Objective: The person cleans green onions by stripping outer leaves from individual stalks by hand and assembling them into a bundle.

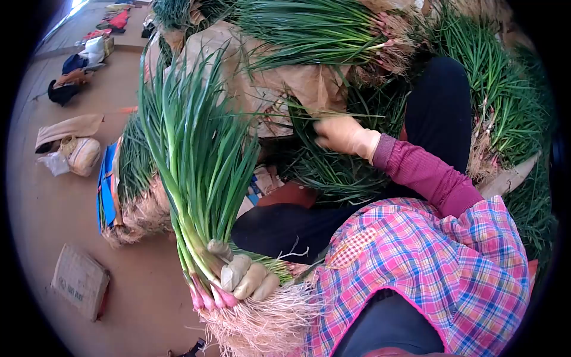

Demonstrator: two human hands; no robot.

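Observation:
My left hand (247, 276), in a pale glove, is wrapped round the lower stems of a bunch of spring onions (193, 172). Its long green leaves point up and away from me, with pink bulbs and a thick mass of pale roots (262, 327) below the fingers. My right hand (345, 134), in a tan glove, is over loose green leaves (333, 169) beside my bent knee. Motion smears its fingers, and thin leaves cross just above it; whether it grips them I cannot tell.
A large heap of spring onions (315, 35) lies on brown sacking (232, 65) ahead. More bunches (488, 101) lie at the right. At the left are a bundle in a blue wrap (108, 184), a flattened carton (80, 279), and several bags and clothes along the floor.

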